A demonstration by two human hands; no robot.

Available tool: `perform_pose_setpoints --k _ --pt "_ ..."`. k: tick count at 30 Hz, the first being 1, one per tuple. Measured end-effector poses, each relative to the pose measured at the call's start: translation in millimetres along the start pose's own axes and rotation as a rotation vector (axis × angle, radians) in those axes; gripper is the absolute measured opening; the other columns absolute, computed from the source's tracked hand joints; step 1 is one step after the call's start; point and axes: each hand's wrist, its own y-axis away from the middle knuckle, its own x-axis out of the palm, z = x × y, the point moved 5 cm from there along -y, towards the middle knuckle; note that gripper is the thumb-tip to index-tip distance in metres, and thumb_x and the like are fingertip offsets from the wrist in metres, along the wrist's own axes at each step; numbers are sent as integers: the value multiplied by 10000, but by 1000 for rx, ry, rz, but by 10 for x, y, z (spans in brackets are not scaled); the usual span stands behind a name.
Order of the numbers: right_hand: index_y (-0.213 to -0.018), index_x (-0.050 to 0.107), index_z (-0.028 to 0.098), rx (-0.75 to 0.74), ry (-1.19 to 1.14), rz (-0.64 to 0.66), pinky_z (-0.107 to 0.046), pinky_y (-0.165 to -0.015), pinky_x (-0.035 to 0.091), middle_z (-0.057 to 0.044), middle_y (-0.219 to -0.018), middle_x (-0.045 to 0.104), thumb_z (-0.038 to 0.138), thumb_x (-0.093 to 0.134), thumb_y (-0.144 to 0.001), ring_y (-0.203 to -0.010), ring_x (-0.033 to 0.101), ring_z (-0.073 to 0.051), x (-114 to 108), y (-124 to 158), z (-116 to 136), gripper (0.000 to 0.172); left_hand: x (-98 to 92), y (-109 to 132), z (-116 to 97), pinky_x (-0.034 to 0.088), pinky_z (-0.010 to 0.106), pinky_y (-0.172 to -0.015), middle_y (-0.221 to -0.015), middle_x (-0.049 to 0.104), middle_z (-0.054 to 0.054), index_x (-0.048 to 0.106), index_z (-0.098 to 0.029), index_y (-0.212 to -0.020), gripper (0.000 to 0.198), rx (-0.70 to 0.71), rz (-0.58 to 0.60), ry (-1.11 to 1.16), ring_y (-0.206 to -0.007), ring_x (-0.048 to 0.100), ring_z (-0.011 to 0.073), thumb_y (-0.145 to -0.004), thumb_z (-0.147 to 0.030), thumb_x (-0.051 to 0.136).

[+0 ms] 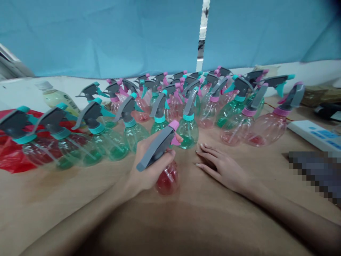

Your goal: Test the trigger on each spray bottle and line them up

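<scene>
My left hand (149, 163) is wrapped round the neck of a pink spray bottle (168, 179) with a grey trigger head and pink nozzle. The bottle tilts slightly, its round clear base low over or on the wooden table (213, 220); which one I cannot tell. My right hand (223, 167) lies palm down on the wood, fingers stretched toward the left and holding nothing. Just beyond both hands stands a green spray bottle (188, 133) with a turquoise collar. More green spray bottles (113, 144) form a row to the left.
Behind are several more pink and green spray bottles, including a pink one (266, 128) at right. A red plastic bag (13, 156) and a capped drink bottle (57, 97) sit at far left. A white device with blue buttons (311, 133) lies right. A blue sheet (119, 39) hangs behind.
</scene>
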Motion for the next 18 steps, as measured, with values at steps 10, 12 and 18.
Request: perform_pose_setpoints --k 10,12,18 --pt "-1297 531 202 3 9 -1 -492 -1049 381 -94 -1388 484 497 421 -914 -1291 424 -286 9 2 3 496 -5 -12 -3 336 258 -457 -571 403 -46 477 -233 -706 60 37 11 -28 -498 379 119 -737 -208 522" --pt "-1298 528 197 1 22 4 -484 -1057 371 -96 -1393 478 496 417 -917 -1296 417 -282 11 3 8 497 -3 -14 -15 352 267 -478 -585 425 -43 510 -238 -741 40 36 21 -21 -509 392 125 -734 -198 514" --pt "-1296 531 191 11 31 13 -480 -1056 374 -102 -1396 473 497 418 -916 -1289 425 -287 11 1 9 501 4 -15 -40 408 284 -578 -700 559 -24 563 -238 -750 92 51 33 78 -612 498 144 -710 -167 521"
